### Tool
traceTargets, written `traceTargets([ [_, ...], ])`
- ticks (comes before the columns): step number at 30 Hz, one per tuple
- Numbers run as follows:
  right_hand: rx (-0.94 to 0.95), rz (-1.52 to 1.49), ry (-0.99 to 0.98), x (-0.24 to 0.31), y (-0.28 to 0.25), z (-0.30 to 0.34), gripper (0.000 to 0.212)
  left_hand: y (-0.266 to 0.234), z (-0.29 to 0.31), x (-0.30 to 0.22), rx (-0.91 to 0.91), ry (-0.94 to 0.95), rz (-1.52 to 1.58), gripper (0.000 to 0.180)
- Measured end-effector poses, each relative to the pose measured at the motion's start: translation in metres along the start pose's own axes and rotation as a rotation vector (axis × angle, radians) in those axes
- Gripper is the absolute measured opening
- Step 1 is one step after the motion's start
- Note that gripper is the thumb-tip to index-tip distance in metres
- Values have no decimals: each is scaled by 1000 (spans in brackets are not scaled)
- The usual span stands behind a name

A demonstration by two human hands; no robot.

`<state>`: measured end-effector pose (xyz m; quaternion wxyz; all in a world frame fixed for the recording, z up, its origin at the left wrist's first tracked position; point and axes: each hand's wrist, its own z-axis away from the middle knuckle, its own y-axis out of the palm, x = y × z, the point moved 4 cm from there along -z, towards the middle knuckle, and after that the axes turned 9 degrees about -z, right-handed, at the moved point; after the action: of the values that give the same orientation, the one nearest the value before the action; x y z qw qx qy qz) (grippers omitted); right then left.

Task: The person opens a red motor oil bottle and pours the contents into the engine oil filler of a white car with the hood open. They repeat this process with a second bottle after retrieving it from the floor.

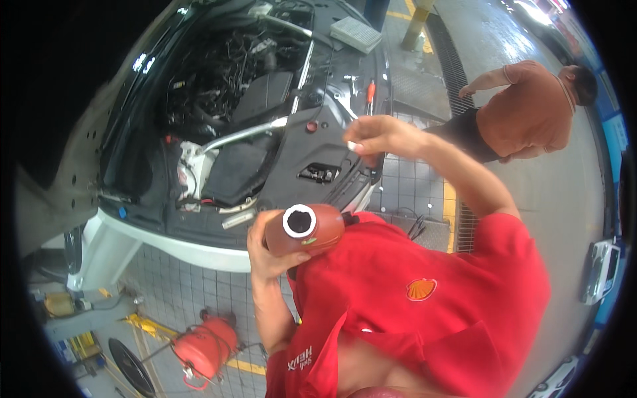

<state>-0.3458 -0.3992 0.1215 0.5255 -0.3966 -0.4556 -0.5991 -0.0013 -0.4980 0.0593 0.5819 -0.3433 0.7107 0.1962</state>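
Observation:
My left hand is wrapped round a reddish-brown plastic bottle, held close to my chest. The bottle's wide white-rimmed mouth is uncapped and dark inside. Over the front edge of the engine bay, my right hand is closed, its fingertips pinching a small white piece. What that piece is stays too small to make out. Beside this hand, a small red ring-shaped fitting sits on the black engine-bay cover. A tool with an orange-red handle lies just beyond the hand.
The car's engine is exposed. A pleated filter rests at the far corner. To the right, a person in an orange shirt stands turned away. A red tank stands on the floor at lower left, near a floor grating further right.

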Motion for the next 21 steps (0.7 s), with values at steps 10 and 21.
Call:
traceTargets([
  [10, 86, 663, -351, 62, 61, 37, 24, 10, -19, -20, 44, 34, -17, 83],
  [21, 178, 916, -402, 104, 120, 25, 27, 10, -8, -21, -5, -26, -227, 84],
])
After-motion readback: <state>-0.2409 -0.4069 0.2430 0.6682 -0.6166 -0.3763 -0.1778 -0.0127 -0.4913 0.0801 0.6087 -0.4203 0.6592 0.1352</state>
